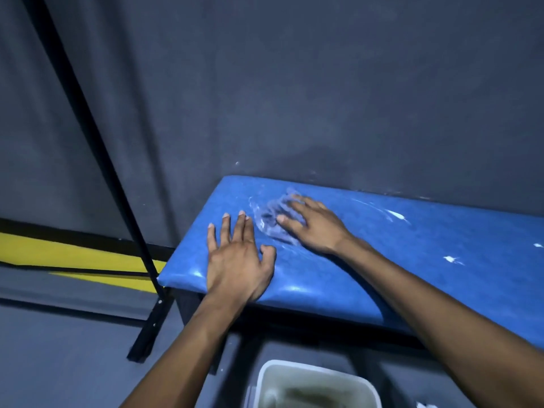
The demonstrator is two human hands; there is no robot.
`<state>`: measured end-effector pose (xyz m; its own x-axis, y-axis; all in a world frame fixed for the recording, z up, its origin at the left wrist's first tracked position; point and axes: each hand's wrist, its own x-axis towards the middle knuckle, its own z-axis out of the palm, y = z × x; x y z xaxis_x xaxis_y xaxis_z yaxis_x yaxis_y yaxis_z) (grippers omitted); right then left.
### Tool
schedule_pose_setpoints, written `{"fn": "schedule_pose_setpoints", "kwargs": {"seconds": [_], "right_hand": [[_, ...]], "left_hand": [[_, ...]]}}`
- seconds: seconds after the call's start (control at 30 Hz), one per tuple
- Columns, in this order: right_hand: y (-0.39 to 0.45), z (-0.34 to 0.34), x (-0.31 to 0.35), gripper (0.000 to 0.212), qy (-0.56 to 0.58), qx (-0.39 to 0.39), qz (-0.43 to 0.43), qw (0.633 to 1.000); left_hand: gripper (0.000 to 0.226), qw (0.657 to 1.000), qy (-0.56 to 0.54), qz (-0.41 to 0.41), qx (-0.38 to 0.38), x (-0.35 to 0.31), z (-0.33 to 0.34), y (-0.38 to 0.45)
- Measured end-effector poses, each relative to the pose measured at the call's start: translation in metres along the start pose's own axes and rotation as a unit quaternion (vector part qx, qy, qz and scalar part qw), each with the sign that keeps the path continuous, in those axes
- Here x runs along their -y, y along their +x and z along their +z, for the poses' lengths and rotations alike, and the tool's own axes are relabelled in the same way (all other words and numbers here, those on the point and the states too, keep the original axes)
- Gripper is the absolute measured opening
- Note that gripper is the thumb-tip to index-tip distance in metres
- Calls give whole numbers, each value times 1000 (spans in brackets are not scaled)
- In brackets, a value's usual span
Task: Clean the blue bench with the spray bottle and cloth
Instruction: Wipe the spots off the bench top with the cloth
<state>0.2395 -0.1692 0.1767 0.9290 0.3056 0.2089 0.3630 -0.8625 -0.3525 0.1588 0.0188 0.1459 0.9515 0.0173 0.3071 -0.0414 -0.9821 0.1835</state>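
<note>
Head view: the blue bench (382, 260) runs long to the right along the wall, its near end under both hands. Right hand (316, 228) presses a blurred cloth (275, 219) with spread fingers; left hand (235, 260) rests flat just beside it, so unwiped bench lies rightward, nearer the right hand

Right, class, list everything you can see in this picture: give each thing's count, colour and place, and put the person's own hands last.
bench: one, blue padded top with white marks, against the wall, at centre and right.
cloth: one, blurred, pale bluish, on the bench under the right hand's fingers.
wall: one, dark grey, behind the bench.
pole: one, black, slanting down at the left to a foot on the floor.
stripes: yellow edged with black, low on the left.
tub: one, whitish, on the floor below the bench; its contents are unclear.
left hand: one, flat on the bench's near left end.
right hand: one, fingers spread, pressing on the cloth.
</note>
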Motion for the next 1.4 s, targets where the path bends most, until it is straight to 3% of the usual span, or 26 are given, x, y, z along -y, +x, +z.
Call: {"fn": "schedule_pose_setpoints", "kwargs": {"seconds": [0.13,0.23,0.4,0.57,0.73,0.83,0.93,1.07,1.2,1.4], "right_hand": [[-101,-35,-14,53,0,-8,-56,998],[-146,-55,-44,53,-5,-16,-19,1000],[-47,-32,-45,61,-19,-50,106,993],[74,19,20,74,-2,4,31,1000],[0,-1,18,59,37,62,-129,989],[-61,-29,-9,59,53,100,-169,979],[-53,-34,-16,63,43,106,-160,980],[38,2,12,66,-2,44,-72,996],[90,21,42,63,-2,48,-53,997],[-11,-8,9,59,34,51,-76,995]], "left_hand": [[80,1000,5,3,5,1,0,-2],[79,1000,-2,-2,6,-1,-1,-3],[79,1000,-3,-3,6,-3,-1,-1],[83,1000,-19,-8,-10,-1,0,-2],[86,1000,-26,-3,-16,1,2,-2],[85,1000,-20,-3,-9,0,1,-2],[85,1000,-23,-6,-11,-1,1,-2],[83,1000,-18,-10,-14,-1,1,-2],[81,1000,-14,-12,-11,0,2,-1],[82,1000,6,-1,-3,3,4,1]]}}
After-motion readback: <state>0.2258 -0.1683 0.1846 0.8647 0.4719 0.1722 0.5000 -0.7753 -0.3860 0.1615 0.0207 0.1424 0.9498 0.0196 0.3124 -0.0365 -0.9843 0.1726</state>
